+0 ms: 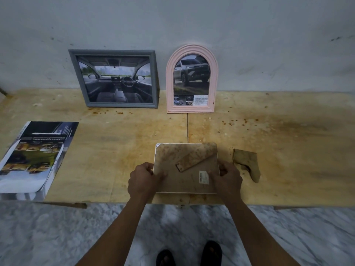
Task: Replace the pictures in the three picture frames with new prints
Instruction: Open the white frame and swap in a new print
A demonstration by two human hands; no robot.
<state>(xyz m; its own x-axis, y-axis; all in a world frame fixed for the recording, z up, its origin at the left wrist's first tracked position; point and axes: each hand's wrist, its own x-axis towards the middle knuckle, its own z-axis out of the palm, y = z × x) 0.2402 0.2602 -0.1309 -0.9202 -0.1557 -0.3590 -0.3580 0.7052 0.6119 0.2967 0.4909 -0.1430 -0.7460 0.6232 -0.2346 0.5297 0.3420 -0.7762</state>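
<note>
A white picture frame lies face down near the table's front edge, its stained brown backing board and folded stand facing up. My left hand grips its left edge and my right hand grips its right edge. A grey frame with a car interior print leans on the wall at the back left. Beside it stands a pink arched frame with a pickup truck print. A stack of glossy prints lies at the left.
A loose brown cardboard piece lies just right of the white frame. The stained plywood table ends at its front edge by my forearms. Marble floor and my feet show below.
</note>
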